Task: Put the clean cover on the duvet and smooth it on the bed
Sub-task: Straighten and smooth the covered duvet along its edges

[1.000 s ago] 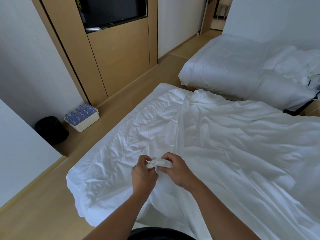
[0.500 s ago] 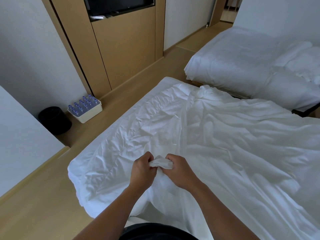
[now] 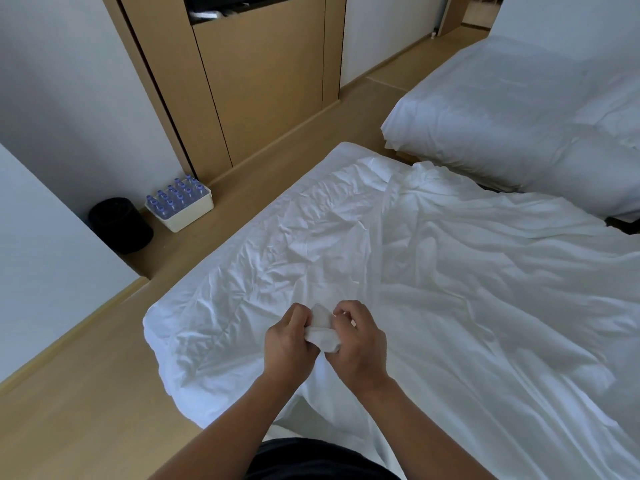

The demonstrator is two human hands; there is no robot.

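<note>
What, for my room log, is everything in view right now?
cover: one, white, crumpled across the near bed
near bed: one, white, centre
far bed: one, white, upper right
crate: one, cream, on the floor by the cabinet
bottles: many, blue-capped, upright in the crate
bin: one, black, on the floor left of the crate
cabinet: one, wood, against the back wall
floor: wood, left of the near bed
left hand: one, pinching a fold of the cover at the bed's near edge
right hand: one, pinching the same fold
</note>
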